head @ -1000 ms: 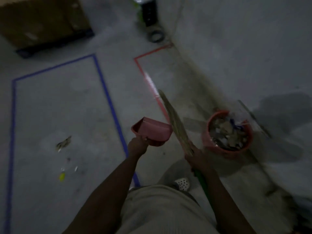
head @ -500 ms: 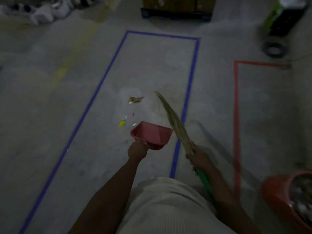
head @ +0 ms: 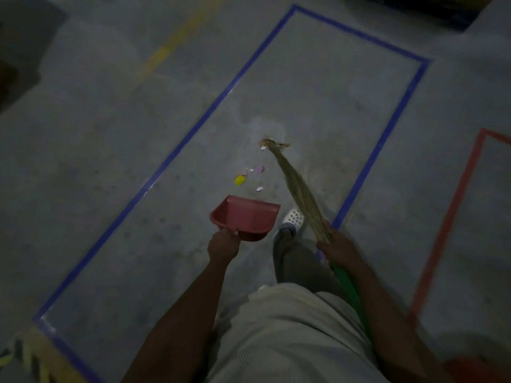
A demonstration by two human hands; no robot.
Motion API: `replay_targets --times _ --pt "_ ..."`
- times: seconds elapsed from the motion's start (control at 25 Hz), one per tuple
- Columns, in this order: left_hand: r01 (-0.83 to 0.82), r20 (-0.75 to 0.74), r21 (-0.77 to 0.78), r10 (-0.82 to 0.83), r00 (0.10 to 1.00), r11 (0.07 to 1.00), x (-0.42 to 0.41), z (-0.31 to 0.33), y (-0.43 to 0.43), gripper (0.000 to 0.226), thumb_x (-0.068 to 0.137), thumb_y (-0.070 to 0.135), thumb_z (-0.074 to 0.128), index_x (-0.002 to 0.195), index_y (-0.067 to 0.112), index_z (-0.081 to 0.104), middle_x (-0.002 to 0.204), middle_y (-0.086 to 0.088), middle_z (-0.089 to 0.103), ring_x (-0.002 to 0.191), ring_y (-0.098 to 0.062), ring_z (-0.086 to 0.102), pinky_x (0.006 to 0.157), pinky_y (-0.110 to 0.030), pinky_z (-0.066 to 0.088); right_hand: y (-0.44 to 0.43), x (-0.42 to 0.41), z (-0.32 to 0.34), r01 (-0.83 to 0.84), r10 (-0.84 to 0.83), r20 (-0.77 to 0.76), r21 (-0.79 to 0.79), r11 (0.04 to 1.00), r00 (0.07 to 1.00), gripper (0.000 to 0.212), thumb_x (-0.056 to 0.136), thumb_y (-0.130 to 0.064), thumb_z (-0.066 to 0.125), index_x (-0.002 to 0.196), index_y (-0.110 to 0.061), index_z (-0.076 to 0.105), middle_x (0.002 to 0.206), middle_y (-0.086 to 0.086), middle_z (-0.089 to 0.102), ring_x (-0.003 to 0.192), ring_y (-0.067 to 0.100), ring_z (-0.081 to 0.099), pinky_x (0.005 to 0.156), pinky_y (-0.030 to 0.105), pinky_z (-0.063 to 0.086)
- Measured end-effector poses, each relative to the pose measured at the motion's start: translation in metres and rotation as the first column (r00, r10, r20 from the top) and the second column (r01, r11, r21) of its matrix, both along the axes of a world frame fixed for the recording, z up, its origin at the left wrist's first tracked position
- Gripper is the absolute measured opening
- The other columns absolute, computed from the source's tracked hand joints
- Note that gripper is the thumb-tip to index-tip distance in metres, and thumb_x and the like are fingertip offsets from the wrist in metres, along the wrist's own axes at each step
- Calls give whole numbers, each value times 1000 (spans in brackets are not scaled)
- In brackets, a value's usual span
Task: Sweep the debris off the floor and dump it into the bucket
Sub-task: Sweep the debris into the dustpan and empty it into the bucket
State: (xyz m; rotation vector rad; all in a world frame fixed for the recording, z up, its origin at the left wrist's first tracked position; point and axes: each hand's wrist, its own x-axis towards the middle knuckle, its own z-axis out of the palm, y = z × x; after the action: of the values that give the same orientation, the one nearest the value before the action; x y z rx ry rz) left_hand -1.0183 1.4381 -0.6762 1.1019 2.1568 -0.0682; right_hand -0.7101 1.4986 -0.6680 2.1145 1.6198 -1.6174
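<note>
Head view.
- Left hand [head: 223,244]: curled round the dustpan [head: 246,219] handle.
- Right hand [head: 336,248]: gripping the broom [head: 298,189] at the bristle base, with the tip at the brown scrap.
- Debris [head: 250,175]: scraps on the floor [head: 110,134] inside blue tape [head: 193,128], at 12 o'clock of the dustpan.

Dustpan [head: 243,219] is logged as dull pink-red. Broom [head: 298,192]: straw-tan bristles, green handle. On grey floor [head: 110,161], debris is noted: yellow piece [head: 239,180], pale pink piece [head: 259,169], white scrap [head: 260,188], brown bit [head: 273,144]. A rectangle is outlined in blue tape [head: 193,128]; red tape [head: 449,222] at right; faded yellow line [head: 166,51] at top. Shoe [head: 293,218] white, dotted with holes. Shirt [head: 290,335] cream, finely ribbed. Bucket [head: 467,369] orange-red. Striped marking [head: 36,357] yellow and black.
</note>
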Motion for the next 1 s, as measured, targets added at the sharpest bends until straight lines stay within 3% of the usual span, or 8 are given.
replay_targets --times 0.16,0.32,0.52,0.6,0.68,0.8,0.88,1.0 --pt "-112 7 -79 113 994 991 -29 -19 53 34 99 28 50 124 7 57 122 -19 63 115 -38 60 93 -41 48 89 -41 -27 -100 100 19 -3 995 995 80 93 -31 64 159 -44 20 137 11 61 110 32 66 90 35 52" --pt "-255 -30 -197 254 967 947 -66 -53 105 35 90 22 60 123 12 57 114 -14 67 106 -36 64 87 -40 50 156 -91 -78 -332 342 78 -121 935 936 77 98 -29 59 160 -41 16 132 14 63 92 26 64 69 26 46" --pt "-222 -95 -314 202 975 923 -112 -179 137 35 91 26 60 122 11 56 116 -16 65 109 -37 62 89 -41 49 185 -134 -209 -499 557 64 -370 784 828 58 100 -31 54 149 -49 29 117 11 68 96 29 71 82 42 60" --pt "-166 -102 -370 138 985 914 -127 -237 140 36 91 29 60 121 11 57 115 -16 65 108 -37 63 87 -40 51 191 -139 -272 -547 636 96 -423 722 765 54 99 -28 57 150 -34 40 119 10 68 102 29 68 89 41 56" --pt "-104 -92 -395 73 993 913 -139 -291 141 37 91 30 60 123 11 57 115 -15 65 107 -35 64 85 -38 51 200 -134 -330 -494 609 167 -441 749 775 52 100 -24 56 149 -18 44 126 12 66 109 30 65 89 35 51" --pt "-58 -72 -402 31 997 914 -148 -343 142 37 92 29 59 125 14 54 114 -15 64 106 -36 64 84 -39 51 206 -124 -382 -301 444 323 -406 863 836 63 99 -22 56 158 -17 32 127 17 63 109 35 63 86 37 50" --pt "-28 -68 -408 0 998 913 -150 -361 144 37 93 30 58 125 13 55 116 -16 63 107 -37 63 85 -39 51 197 -134 -382 -135 251 343 -330 934 905 66 99 -23 55 160 -26 29 120 13 64 94 31 65 79 36 53" --pt "2 -50 -424 -26 998 906 -151 -359 151 38 96 32 55 127 11 53 118 -17 62 108 -37 62 85 -39 50 157 -166 -327 52 27 257 -295 954 966 61 100 -31 58 153 -45 33 91 3 69 58 15 65 51 24 51"
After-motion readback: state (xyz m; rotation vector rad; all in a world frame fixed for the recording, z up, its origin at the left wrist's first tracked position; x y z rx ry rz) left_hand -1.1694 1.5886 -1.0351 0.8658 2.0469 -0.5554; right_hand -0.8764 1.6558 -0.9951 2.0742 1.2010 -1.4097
